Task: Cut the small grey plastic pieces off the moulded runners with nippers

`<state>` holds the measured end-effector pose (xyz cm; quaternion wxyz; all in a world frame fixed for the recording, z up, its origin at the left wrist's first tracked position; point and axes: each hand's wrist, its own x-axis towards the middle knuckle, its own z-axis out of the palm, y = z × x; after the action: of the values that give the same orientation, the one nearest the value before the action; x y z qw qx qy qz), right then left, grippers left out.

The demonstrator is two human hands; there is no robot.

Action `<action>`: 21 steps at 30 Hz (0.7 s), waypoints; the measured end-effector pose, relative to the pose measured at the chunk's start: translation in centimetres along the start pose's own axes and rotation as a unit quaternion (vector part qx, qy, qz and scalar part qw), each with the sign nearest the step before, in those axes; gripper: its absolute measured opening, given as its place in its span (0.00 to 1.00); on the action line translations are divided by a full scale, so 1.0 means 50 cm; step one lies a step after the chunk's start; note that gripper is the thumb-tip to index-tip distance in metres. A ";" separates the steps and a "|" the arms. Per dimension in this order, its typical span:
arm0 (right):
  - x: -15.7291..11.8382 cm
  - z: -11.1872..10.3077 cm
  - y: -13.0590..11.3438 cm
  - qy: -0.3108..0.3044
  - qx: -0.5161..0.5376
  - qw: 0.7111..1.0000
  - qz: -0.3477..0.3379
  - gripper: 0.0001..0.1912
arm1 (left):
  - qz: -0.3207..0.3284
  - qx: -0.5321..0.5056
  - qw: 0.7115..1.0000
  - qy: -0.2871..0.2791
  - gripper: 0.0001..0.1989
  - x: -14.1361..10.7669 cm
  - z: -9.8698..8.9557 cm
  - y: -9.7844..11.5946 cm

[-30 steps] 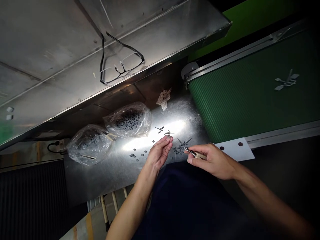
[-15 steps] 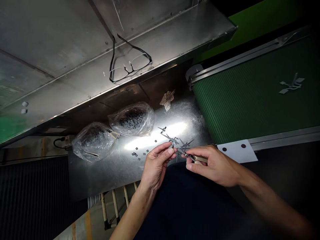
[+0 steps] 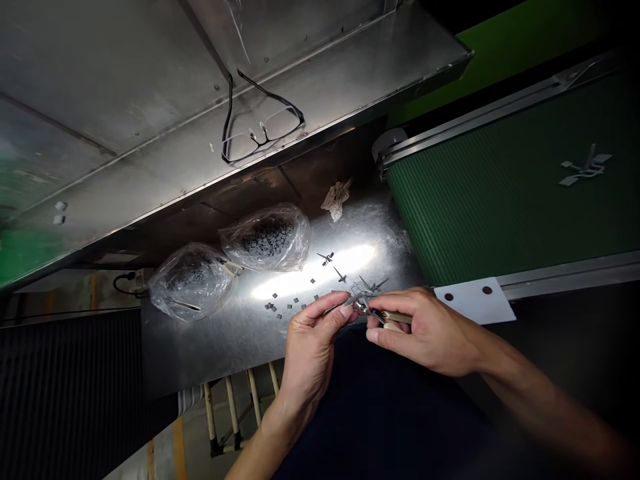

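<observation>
My left hand (image 3: 313,340) pinches a small grey moulded runner (image 3: 357,301) between thumb and fingers, over the steel table. My right hand (image 3: 425,333) is shut on small nippers (image 3: 385,318) with pale handles, and their metal jaws sit against that runner. Behind the hands lie a grey branched sprue (image 3: 370,287) and smaller spiky sprues (image 3: 325,259). Several small dark-grey square pieces (image 3: 285,305) are scattered left of my left hand.
Two clear plastic bags (image 3: 265,240) of dark pieces lie on the steel table (image 3: 240,340). A crumpled tan glove or paper (image 3: 336,200) lies behind them. A green conveyor belt (image 3: 500,200) carries a grey sprue (image 3: 585,167). Eyeglasses (image 3: 263,127) rest on a raised steel panel (image 3: 150,153).
My hands have drawn closer together, and the held runner now reaches the nipper jaws. My left hand has moved right, and the whole view has shifted slightly.
</observation>
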<state>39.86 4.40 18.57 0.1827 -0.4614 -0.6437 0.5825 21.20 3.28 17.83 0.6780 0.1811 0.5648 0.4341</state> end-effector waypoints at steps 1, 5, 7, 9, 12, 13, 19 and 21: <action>0.001 -0.001 -0.002 0.001 -0.003 1.000 -0.002 0.08 | 0.002 0.001 1.000 0.001 0.15 0.000 0.000 -0.001; 0.002 -0.003 -0.004 0.007 -0.016 1.000 -0.008 0.07 | 0.024 0.008 1.000 0.004 0.13 0.000 -0.003 -0.008; 0.003 -0.004 -0.004 0.007 -0.022 1.000 -0.008 0.07 | 0.037 0.024 0.999 0.005 0.13 0.001 -0.006 -0.013; 0.002 -0.004 -0.004 0.004 -0.028 1.000 -0.005 0.08 | 0.051 0.040 0.998 0.004 0.12 0.002 -0.009 -0.018; 0.000 -0.005 -0.006 0.008 -0.053 0.999 -0.005 0.08 | 0.074 0.060 0.995 0.003 0.11 0.000 -0.012 -0.021; 0.000 -0.005 -0.006 0.010 -0.063 0.998 -0.007 0.08 | 0.081 0.068 0.994 0.003 0.11 -0.001 -0.013 -0.020; -0.003 -0.010 -0.007 0.007 -0.078 0.997 -0.029 0.06 | 0.106 0.116 0.988 0.013 0.10 -0.013 -0.008 -0.011; -0.004 -0.011 -0.007 0.007 -0.075 0.996 -0.037 0.06 | 0.103 0.118 0.987 0.022 0.10 -0.015 -0.005 -0.010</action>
<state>40.25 4.61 19.10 0.1731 -0.4539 -0.7009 0.5223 21.17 2.31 17.84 0.5906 0.3072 0.6053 0.4364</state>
